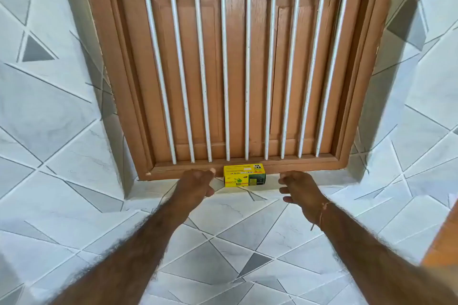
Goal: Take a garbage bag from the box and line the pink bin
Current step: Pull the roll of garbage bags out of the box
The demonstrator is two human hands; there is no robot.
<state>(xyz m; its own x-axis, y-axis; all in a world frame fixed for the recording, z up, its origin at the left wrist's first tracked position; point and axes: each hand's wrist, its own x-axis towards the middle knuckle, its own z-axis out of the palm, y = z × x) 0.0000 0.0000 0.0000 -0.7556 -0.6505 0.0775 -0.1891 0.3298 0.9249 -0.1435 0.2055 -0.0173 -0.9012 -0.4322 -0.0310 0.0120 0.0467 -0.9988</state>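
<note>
yellow garbage bag box on the tiled sill at the foot of the brown barred window, left hand just beside its left end, right hand near its right end, both grips loosely curled, holding nothing, thread band on right wrist

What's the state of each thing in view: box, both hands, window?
box: closed as far as can be seen, lying on the tiled sill against the window frame, not held.
left hand: open, fingers loosely curled, just left of the box, holding nothing.
right hand: open, fingers loosely curled, right of the box, apart from it.
window shutters: closed behind white bars.
pink bin: not in view.
</note>
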